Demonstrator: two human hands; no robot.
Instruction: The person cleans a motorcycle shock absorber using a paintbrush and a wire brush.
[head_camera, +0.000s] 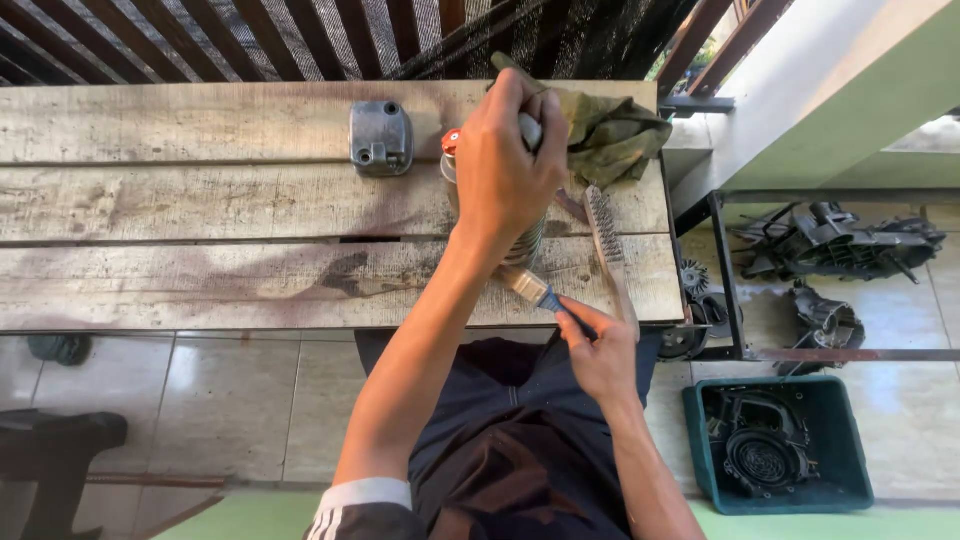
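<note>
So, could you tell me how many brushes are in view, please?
2: a paintbrush in the right hand, and a wire brush lying on the wooden bench beside it.

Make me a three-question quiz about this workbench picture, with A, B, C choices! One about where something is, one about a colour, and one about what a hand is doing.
1. Where does the wire brush lie?
A. on the wooden bench
B. in the green bin
C. on the floor tiles

2. What colour is the bin on the floor?
A. red
B. yellow
C. green

3. What is the right hand doing?
A. resting flat and empty
B. holding a small paintbrush
C. lifting the cloth

Answers:
1. A, it lies on the bench planks, right of the left hand.
2. C, its walls are dark green.
3. B, its fingers pinch the blue handle of the paintbrush, bristles against the finned metal part the left hand grips.
</note>
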